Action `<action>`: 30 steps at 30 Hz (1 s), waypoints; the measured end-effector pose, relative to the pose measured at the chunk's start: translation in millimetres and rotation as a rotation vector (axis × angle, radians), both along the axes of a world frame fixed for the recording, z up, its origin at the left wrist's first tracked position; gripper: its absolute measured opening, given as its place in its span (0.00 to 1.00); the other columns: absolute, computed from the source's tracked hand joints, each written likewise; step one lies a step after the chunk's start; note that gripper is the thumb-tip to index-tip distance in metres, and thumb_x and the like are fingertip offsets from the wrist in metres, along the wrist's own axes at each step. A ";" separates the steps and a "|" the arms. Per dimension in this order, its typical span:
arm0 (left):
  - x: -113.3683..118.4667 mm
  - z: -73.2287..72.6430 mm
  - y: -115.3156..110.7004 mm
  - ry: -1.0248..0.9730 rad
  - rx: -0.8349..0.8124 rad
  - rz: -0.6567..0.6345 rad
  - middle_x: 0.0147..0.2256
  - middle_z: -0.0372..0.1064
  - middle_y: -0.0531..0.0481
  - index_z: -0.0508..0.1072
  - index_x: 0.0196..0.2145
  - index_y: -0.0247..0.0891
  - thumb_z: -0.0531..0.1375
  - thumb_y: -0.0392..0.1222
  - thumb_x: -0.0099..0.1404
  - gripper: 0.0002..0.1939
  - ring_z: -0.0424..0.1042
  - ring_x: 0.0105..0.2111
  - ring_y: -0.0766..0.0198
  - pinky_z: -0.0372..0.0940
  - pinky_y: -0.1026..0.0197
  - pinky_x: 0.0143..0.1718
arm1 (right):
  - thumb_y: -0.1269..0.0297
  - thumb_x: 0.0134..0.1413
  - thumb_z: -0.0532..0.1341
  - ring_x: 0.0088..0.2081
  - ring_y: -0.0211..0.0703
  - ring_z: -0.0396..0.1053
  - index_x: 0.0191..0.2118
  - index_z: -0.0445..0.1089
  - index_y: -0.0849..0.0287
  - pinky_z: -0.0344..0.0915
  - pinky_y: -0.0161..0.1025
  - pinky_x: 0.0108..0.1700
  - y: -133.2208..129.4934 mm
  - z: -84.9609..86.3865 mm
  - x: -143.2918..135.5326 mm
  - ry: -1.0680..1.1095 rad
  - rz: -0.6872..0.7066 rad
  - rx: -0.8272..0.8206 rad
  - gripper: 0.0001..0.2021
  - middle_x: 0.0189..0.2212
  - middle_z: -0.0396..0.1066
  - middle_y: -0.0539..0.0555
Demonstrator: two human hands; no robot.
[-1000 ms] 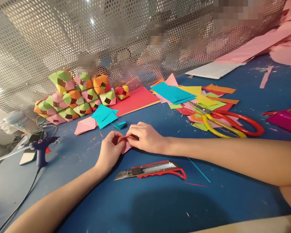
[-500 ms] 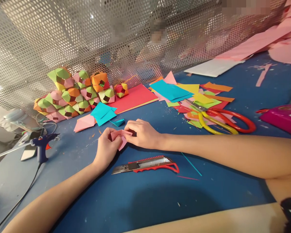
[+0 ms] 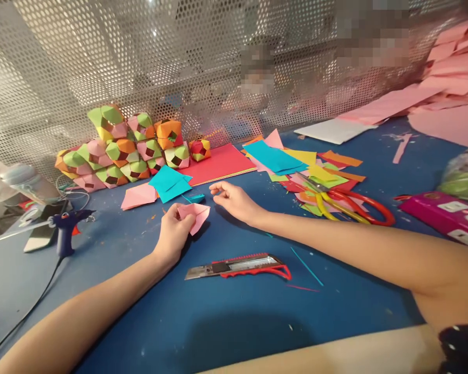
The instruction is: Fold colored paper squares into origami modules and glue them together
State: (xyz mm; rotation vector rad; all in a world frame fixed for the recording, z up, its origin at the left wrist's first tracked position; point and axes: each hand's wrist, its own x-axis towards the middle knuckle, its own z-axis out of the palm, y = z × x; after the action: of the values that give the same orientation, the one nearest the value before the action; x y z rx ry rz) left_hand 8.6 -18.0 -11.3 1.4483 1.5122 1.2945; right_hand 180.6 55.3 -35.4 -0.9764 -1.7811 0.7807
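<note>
A folded piece of pink paper (image 3: pixel 197 215) is pinched between the thumb and fingers of my left hand (image 3: pixel 172 231). My right hand (image 3: pixel 236 201) is apart from it, off to the right, with nothing in it and its fingers loosely curled and parted. Just beyond the pink piece lies a small folded blue paper (image 3: pixel 195 198). Blue paper squares (image 3: pixel 169 184) and pink paper squares (image 3: pixel 139 196) rest behind my left hand. Nearer to me, a red box cutter (image 3: pixel 237 266) lies on the blue table with its blade pointing left.
Folded paper balls (image 3: pixel 120 150) are stacked by the perforated metal screen (image 3: pixel 218 72). A glue gun (image 3: pixel 66 231) stands left with its cord trailing. Scissors (image 3: pixel 335 200) lie on coloured scraps at right, near a magenta power strip (image 3: pixel 440 213). Red sheets (image 3: pixel 222 161) lie behind.
My right hand has let go of the pink paper and moved away to the right. My left hand still holds the piece, which shows more of its surface. The view has shifted slightly.
</note>
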 end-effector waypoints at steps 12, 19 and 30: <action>-2.5 -5.6 0.1 -0.069 0.095 -0.092 0.21 0.61 0.56 0.67 0.25 0.36 0.55 0.34 0.47 0.04 0.59 0.23 0.69 0.53 0.67 0.23 | 0.72 0.50 0.59 0.37 0.40 0.71 0.37 0.74 0.60 0.67 0.39 0.42 0.1 -0.6 -18.9 -0.239 0.061 0.273 0.09 0.39 0.73 0.56; -11.9 -15.4 7.3 -0.199 0.116 -0.058 0.21 0.65 0.54 0.69 0.26 0.34 0.54 0.35 0.47 0.07 0.62 0.23 0.67 0.56 0.66 0.24 | 0.74 0.53 0.52 0.46 0.44 0.70 0.38 0.73 0.62 0.64 0.45 0.51 -18.6 -1.3 -18.3 -0.224 -0.095 0.472 0.12 0.43 0.73 0.60; -37.4 -14.4 25.7 -0.250 0.092 0.010 0.21 0.64 0.55 0.70 0.26 0.33 0.55 0.36 0.46 0.08 0.61 0.21 0.70 0.54 0.68 0.22 | 0.68 0.54 0.56 0.41 0.42 0.71 0.33 0.72 0.60 0.68 0.42 0.46 -26.6 -1.7 -7.7 -0.211 -0.127 0.512 0.07 0.37 0.74 0.58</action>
State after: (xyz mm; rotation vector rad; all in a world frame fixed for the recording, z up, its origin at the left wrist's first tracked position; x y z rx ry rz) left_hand -28.7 7.6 -25.7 1.2811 1.3118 1.5075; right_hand 172.9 28.6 -37.1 -0.8322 -1.9419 0.1255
